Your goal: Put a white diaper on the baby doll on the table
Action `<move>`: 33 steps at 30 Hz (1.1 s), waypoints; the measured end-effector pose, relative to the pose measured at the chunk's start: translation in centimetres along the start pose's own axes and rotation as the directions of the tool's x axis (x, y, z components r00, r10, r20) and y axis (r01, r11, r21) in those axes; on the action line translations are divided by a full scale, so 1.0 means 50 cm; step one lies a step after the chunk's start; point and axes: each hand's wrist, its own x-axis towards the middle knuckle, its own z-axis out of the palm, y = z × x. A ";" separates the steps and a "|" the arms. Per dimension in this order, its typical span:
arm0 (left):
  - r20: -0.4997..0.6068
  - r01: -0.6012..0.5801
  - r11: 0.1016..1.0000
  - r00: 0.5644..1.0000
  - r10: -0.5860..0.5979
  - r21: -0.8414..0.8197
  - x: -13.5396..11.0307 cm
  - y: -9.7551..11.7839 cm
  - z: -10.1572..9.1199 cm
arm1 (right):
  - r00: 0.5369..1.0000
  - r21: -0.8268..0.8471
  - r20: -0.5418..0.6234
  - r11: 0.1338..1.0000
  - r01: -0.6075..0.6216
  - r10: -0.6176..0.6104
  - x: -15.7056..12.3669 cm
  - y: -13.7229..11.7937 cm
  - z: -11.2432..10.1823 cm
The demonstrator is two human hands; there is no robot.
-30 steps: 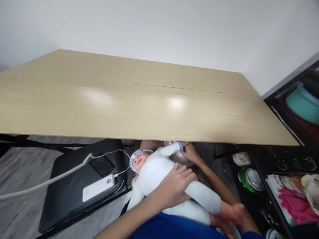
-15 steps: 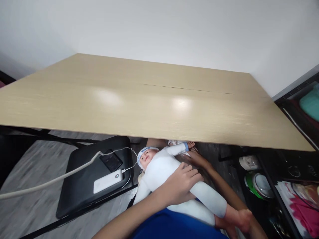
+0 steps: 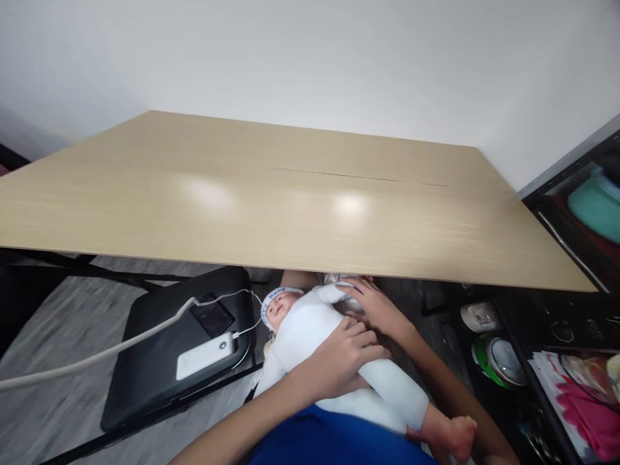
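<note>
A baby doll (image 3: 310, 329) in a white suit and printed cap lies across my lap, its head to the left and bare feet to the lower right. My left hand (image 3: 351, 352) is wrapped over the doll's lower belly and hip, fingers curled. Beyond it, my right hand (image 3: 378, 307) lies over the doll's sleeved arm close to the table edge, with its fingers across the top and its thumb side below. Part of the doll's far arm and hand is covered by my fingers. Blue cloth (image 3: 339, 439) shows under the doll's legs.
A wooden table (image 3: 290, 213) spans the view above my lap, against a white wall. At left, a black seat (image 3: 150, 349) bears a white power bank (image 3: 206, 355) with a cable (image 3: 145, 336) and a dark device (image 3: 213, 316). Shelves at right hold a green tin (image 3: 498, 358) and pink cloth (image 3: 586, 413).
My right hand has come up from beside the doll's hand to lie over its sleeved arm. My left hand keeps its place on the doll. The view has shifted slightly.
</note>
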 end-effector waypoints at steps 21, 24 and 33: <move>-0.001 0.694 0.304 0.401 -0.916 -0.652 -0.357 -0.070 0.080 | 0.997 -0.131 0.039 0.989 -0.066 0.071 0.073 -0.083 -0.010; -0.112 0.656 0.426 0.464 -0.879 -0.623 -0.354 -0.048 0.062 | 0.997 -0.091 -0.077 0.996 -0.020 0.013 0.038 -0.108 -0.067; -0.246 0.586 0.612 0.584 -0.773 -0.531 -0.257 -0.029 -0.140 | 0.944 0.080 -0.314 0.994 -0.076 0.097 -0.051 -0.122 -0.238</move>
